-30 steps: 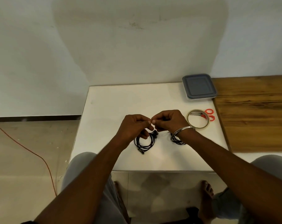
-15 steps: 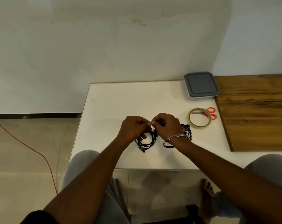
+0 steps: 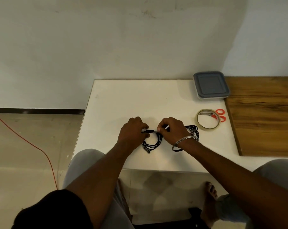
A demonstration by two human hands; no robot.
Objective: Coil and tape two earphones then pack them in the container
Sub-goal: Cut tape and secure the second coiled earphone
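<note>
A coiled black earphone [image 3: 152, 142] lies on the white table [image 3: 123, 100] between my hands. My left hand [image 3: 133, 131] holds the coil's left side with curled fingers. My right hand [image 3: 171, 131] pinches the top of the same coil, where a small pale strip shows at the fingertips. A second black earphone [image 3: 193, 132], loosely bundled, lies just right of my right wrist, partly hidden by it. The closed container [image 3: 211, 85] with a grey lid stands at the table's far right corner.
A tape roll [image 3: 208, 119] lies right of the hands, with red-handled scissors [image 3: 220, 114] resting partly inside it. A wooden board [image 3: 263, 113] adjoins the table on the right. A red cable [image 3: 32, 142] runs across the floor at left.
Both hands have dropped from just above the table down onto it with the coil. The second earphone, earlier hidden under my right wrist, now shows to its right.
</note>
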